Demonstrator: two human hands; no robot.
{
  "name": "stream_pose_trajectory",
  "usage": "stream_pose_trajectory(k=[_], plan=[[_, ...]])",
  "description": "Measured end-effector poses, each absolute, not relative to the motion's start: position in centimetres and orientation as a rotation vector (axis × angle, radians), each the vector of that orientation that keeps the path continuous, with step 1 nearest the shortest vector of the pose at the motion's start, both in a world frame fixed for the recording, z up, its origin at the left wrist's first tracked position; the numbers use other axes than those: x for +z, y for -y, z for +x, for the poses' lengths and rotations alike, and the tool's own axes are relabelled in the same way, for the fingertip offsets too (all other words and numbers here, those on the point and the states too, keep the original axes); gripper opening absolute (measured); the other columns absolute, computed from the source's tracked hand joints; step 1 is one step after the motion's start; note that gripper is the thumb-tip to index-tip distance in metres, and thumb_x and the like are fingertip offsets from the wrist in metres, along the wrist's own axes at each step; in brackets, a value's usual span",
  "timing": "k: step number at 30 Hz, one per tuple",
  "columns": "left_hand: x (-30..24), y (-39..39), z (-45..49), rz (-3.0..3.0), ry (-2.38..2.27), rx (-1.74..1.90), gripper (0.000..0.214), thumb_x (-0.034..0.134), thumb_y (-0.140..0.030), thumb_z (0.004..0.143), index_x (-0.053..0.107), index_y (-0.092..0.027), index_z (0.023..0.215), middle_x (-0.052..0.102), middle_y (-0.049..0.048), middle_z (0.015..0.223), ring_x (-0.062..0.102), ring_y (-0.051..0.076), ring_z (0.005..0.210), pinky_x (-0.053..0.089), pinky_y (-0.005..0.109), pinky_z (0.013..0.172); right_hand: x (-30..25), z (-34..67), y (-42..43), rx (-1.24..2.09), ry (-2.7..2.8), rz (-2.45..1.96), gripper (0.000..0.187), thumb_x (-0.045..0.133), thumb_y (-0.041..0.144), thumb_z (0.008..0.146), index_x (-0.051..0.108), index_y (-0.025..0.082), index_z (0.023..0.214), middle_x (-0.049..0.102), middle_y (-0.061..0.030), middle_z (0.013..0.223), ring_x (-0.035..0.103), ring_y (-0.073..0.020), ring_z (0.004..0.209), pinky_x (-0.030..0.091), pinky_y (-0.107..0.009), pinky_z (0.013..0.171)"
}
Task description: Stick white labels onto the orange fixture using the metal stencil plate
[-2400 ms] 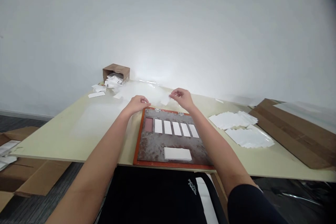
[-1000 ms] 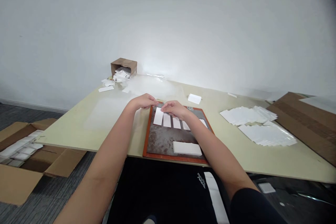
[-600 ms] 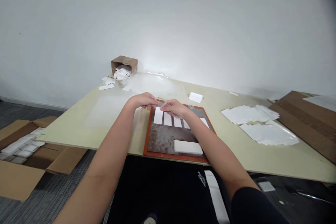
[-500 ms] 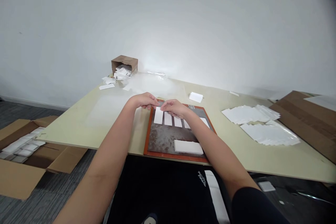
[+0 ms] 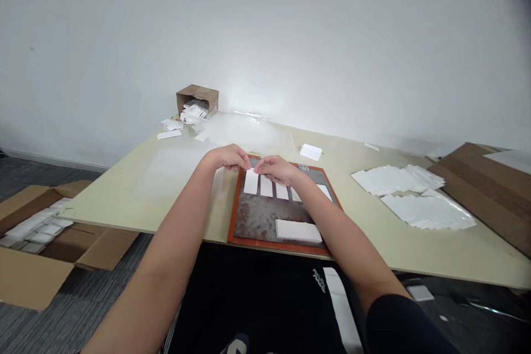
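Observation:
A rusty metal plate with an orange rim (image 5: 257,221) lies at the near table edge. A row of white strips sits in its slots, and a wider white block (image 5: 298,230) lies lower on it. My left hand (image 5: 226,157) and my right hand (image 5: 276,169) meet at the plate's far left corner, fingers curled in a pinch over the top end of the leftmost white strip (image 5: 251,182). Whether they grip the strip or something smaller is hidden by the fingers.
A tipped brown box (image 5: 198,100) spills white cards at the far edge, beside clear plastic film (image 5: 249,130). A small white card (image 5: 311,151) lies behind the plate. White bags (image 5: 415,196) are heaped right, flat cardboard (image 5: 485,182) beyond. An open carton (image 5: 33,243) stands on the floor left.
Both hands came back from the plastic film to the plate's far left corner. The empty leftmost slot now holds a white strip, and a small white card lies behind the plate.

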State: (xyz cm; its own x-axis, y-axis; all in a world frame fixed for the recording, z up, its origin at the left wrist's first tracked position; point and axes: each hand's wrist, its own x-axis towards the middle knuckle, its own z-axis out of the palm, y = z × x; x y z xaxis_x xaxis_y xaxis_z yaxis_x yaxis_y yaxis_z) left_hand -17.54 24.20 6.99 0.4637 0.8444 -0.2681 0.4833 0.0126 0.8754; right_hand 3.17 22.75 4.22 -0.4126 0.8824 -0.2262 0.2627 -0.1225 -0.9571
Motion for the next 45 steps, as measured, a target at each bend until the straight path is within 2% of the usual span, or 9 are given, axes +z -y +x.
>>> stream_pose_trajectory(k=[11, 45], plan=[[7.3, -23.8, -17.3, 1.637, -1.162, 0.448, 0.019, 0.082, -0.024, 0.047, 0.071, -0.016, 0.059, 0.051, -0.0028, 0.047, 0.042, 0.007, 0.044, 0.024, 0.021, 0.042, 4.2, 3.1, -22.8, 1.544, 1.635, -1.314, 0.026, 0.084, 0.028, 0.061, 0.064, 0.017, 0.074, 0.042, 0.0095, 0.044, 0.028, -0.0025, 0.036, 0.014, -0.018, 0.032], [7.5, -23.6, -17.0, 1.651, -1.219, 0.413, 0.015, 0.080, -0.022, 0.048, 0.072, -0.017, 0.059, 0.054, -0.0015, 0.047, 0.042, 0.008, 0.044, 0.026, 0.022, 0.043, 5.1, 2.9, -22.0, 1.530, 1.686, -1.340, 0.020, 0.081, 0.026, 0.065, 0.065, 0.017, 0.072, 0.037, 0.0103, 0.041, 0.023, -0.0039, 0.037, 0.013, -0.021, 0.035]])
